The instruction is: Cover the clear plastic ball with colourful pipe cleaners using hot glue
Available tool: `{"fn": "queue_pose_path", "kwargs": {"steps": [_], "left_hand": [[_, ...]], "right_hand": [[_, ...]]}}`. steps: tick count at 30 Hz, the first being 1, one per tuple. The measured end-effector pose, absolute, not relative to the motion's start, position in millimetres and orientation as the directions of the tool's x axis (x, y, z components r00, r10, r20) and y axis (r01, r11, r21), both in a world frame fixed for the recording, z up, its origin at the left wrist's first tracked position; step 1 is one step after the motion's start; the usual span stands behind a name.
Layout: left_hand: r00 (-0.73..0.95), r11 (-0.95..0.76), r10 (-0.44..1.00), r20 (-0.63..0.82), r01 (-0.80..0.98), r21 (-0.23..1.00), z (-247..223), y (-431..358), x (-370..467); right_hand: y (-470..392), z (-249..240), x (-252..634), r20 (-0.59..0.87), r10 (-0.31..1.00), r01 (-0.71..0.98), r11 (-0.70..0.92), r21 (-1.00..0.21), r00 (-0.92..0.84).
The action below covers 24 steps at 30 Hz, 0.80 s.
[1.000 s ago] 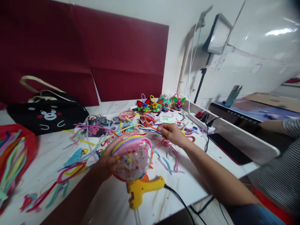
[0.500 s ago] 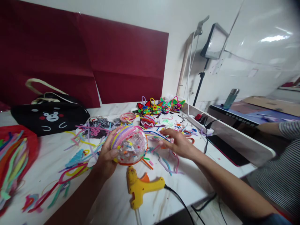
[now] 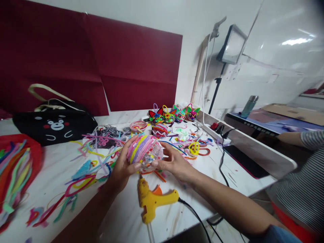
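Between my two hands is a clear plastic ball [image 3: 144, 152], its left part wrapped in pink, purple and yellow pipe cleaners, with colourful bits visible in the clear part. My left hand [image 3: 124, 168] grips the ball's left side, thumb across the front. From the right, my right hand [image 3: 174, 162] holds the other side with its thumb on the clear part. Just below lies a yellow glue gun [image 3: 154, 200] on the white table [image 3: 121, 216], its nozzle pointing up toward the ball. A second ball [image 3: 160, 130], striped pink and red, rests behind.
Several finished animal-head ornaments [image 3: 179, 114] line the back. Loose pipe cleaners [image 3: 78, 184] litter the table. A black bag [image 3: 55, 125] and a red bag of pipe cleaners [image 3: 36, 158] stand left. A power strip [image 3: 217, 133] and dark phone-like slab [image 3: 245, 162] lie right, near a person in stripes [image 3: 303, 189].
My right hand has come in from the right and taken hold of the ball. The ball has turned and shifted slightly right, showing more of its wrapped stripes.
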<state>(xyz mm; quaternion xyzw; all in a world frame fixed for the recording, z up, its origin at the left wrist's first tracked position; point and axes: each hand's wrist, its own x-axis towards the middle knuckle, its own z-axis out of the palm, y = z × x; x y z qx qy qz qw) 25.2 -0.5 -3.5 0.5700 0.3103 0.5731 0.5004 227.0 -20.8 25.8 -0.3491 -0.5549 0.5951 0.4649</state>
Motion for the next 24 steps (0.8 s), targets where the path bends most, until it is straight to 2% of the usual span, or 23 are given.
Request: {"fn": "queue_pose_path", "kwargs": {"steps": [7, 11, 17, 24], "left_hand": [[0.214, -0.260, 0.933, 0.289, -0.156, 0.953, 4, -2, 21], [0.180, -0.289, 0.937, 0.298, -0.078, 0.954, 4, 1, 20], [0.150, -0.267, 0.950, 0.273, -0.056, 0.962, 9, 0, 23], [0.113, -0.264, 0.957, 0.267, -0.035, 0.964, 15, -5, 25]], "right_hand": [[-16, 11, 223, 0.211, 0.937, -0.146, 0.176, -0.973, -0.277], [-13, 0, 223, 0.307, 0.916, -0.038, 0.307, -0.951, -0.258], [-13, -12, 224, 0.407, 0.881, 0.157, 0.449, -0.880, -0.243], [-12, -19, 223, 0.555, 0.788, 0.244, 0.613, -0.752, -0.269]]}}
